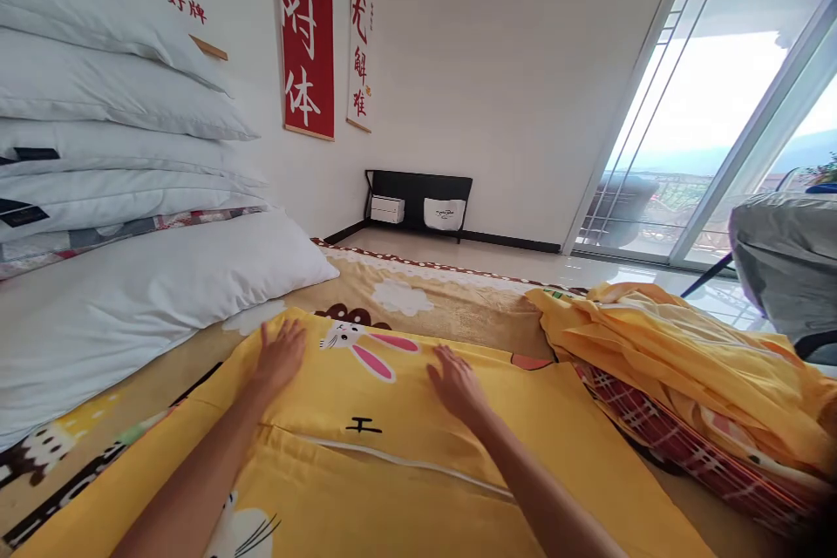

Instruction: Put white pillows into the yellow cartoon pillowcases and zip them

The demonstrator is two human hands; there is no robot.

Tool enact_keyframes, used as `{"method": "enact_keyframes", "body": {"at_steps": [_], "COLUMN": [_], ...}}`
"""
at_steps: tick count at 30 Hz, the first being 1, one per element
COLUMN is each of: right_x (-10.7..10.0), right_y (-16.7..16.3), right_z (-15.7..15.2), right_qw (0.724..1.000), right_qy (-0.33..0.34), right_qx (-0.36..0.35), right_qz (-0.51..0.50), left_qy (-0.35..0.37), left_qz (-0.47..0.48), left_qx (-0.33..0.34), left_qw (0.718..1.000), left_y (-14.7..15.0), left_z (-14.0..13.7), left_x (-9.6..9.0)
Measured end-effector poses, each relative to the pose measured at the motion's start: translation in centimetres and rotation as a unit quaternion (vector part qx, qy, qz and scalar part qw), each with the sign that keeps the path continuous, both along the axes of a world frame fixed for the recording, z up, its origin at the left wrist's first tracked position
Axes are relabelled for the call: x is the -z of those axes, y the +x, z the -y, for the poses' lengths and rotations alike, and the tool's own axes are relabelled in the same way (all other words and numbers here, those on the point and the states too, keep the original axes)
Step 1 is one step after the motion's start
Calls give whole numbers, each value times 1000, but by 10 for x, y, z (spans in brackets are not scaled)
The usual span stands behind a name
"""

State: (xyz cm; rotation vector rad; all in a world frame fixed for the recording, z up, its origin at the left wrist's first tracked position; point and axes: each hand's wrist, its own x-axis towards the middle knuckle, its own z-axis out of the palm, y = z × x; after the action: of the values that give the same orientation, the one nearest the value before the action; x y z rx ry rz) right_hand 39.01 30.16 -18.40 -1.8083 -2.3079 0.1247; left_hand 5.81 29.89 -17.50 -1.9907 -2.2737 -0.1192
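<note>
A yellow cloth cover (405,392) with a printed white rabbit lies spread out in front of me, and a whitish seam or zip line runs across it. Its upper edge is folded or laid straight near the rabbit's head. My left hand (281,355) rests flat on its upper left part, fingers stretched toward the far edge. To the right of the rabbit's pink ears, my right hand (458,385) also lies flat on the cloth, fingers pointing away from me. Neither hand grips anything.
A tan patterned blanket (471,314) lies beneath. White pillows (215,279) are stacked at left. Crumpled yellow cloth (680,349) sits on red plaid fabric (706,453) at right. Farther off are a black rack (418,183), a grey covered object (785,261) and a glass door (673,105).
</note>
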Motion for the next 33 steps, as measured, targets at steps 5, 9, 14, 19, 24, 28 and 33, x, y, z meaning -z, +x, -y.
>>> {"method": "enact_keyframes", "body": {"at_steps": [5,9,14,19,24,28,33], "right_x": [11,14,17,24,22,17,19], "right_y": [-93,-66,14,107,175,156,33], "right_z": [3,-11,-28,-15,8,15,33], "right_qw": [981,989,998,997,987,974,997], "right_qy": [-27,-19,-35,-36,-16,27,15], "right_qx": [-185,-139,-32,63,150,209,59], "right_qz": [-44,-56,-33,8,53,85,-39], "left_qy": [0,-35,-19,-10,18,65,19], "left_qz": [50,78,52,53,76,92,128], "left_qx": [289,250,84,59,62,139,293], "left_qw": [956,964,995,997,995,984,947], "left_y": [88,85,39,37,38,52,117], "left_z": [14,3,-27,-38,-35,-24,9], "left_x": [3,26,32,36,34,5,-8]}}
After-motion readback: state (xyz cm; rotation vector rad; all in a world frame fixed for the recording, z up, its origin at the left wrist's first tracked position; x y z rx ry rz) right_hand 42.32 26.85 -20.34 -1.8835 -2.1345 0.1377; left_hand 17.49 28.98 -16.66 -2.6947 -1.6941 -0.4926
